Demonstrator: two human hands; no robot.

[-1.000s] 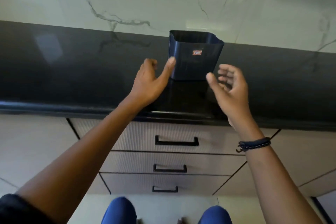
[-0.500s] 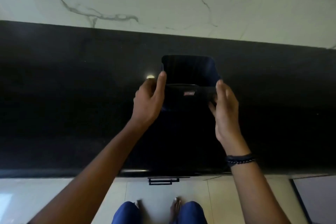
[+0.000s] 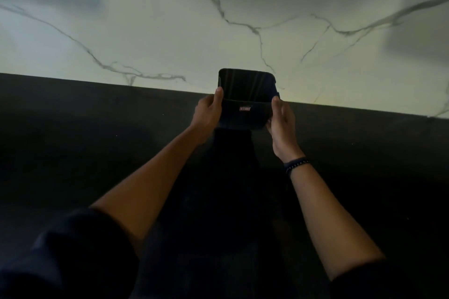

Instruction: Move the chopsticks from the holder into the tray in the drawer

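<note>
A dark square holder [image 3: 245, 94] with a small red label stands on the black countertop [image 3: 97, 141] close to the wall. Its mouth faces me and I see no chopsticks inside. My left hand [image 3: 207, 113] grips its left side, thumb up along the rim. My right hand [image 3: 280, 120] grips its right side, and a dark beaded bracelet sits on that wrist. The drawer and its tray are out of view.
A white marble wall [image 3: 218, 19] with grey veins rises right behind the holder. The black countertop runs across the whole width of the view. My dark sleeves fill the bottom corners.
Both hands closed on the holder's sides. The holder now sits further back, near the wall. My view rose, so the drawers and counter front edge are gone from sight.
</note>
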